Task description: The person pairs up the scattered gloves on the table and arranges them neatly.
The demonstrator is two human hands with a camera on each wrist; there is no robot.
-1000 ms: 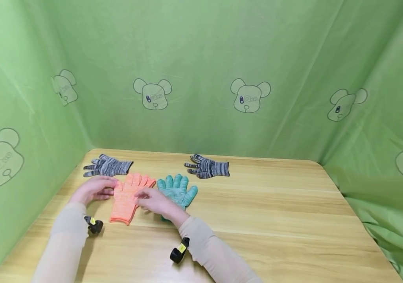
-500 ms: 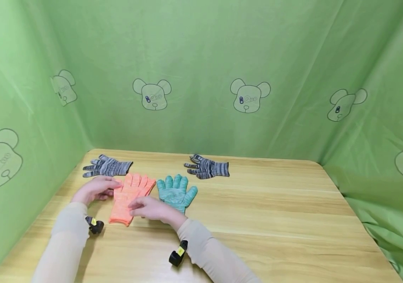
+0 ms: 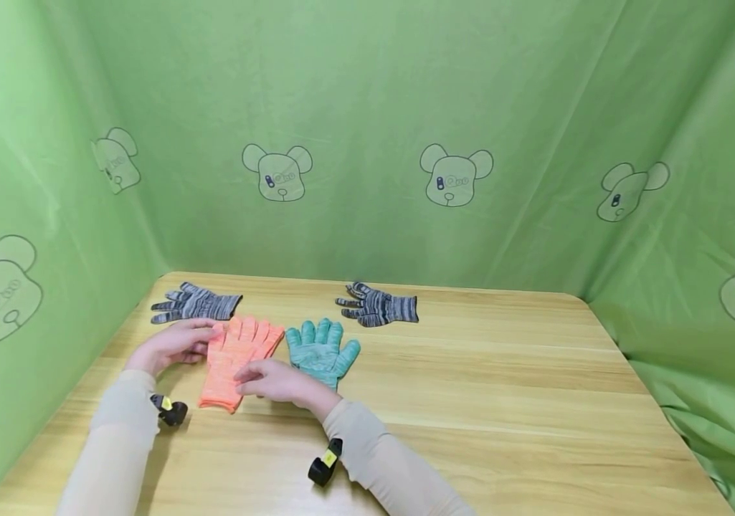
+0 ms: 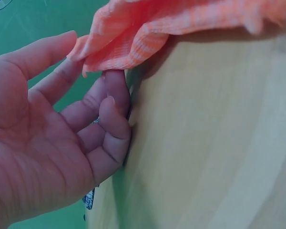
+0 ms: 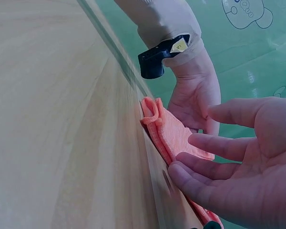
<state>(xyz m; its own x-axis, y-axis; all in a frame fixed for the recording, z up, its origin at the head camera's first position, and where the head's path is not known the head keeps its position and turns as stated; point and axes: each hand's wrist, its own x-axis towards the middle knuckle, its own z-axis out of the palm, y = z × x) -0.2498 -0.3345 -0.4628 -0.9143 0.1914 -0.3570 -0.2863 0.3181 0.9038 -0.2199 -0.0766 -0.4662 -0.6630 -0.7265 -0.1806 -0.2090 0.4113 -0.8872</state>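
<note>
An orange knit glove (image 3: 221, 365), layered at its cuff, lies on the table with its fingers pointing away from me. My left hand (image 3: 170, 345) is at its left side, and in the left wrist view thumb and forefinger pinch a bit of the orange fabric (image 4: 119, 45). Over the lower right edge of the glove is my right hand (image 3: 277, 381). Its fingers are loosely bent, with fingertips (image 5: 178, 174) right at the fabric in the right wrist view. A teal glove (image 3: 318, 355) lies to the right, its cuff hidden behind my right hand and wrist.
Two grey-and-black striped gloves lie toward the back edge, one at the left (image 3: 196, 304) and one near the middle (image 3: 380, 306). Green curtains (image 3: 367, 215) with bear prints enclose the wooden table (image 3: 503, 401) at the back and sides.
My right hand has moved down and slightly left along the orange glove, toward its cuff, then held there. My left hand stays at the glove's left side, almost still.
</note>
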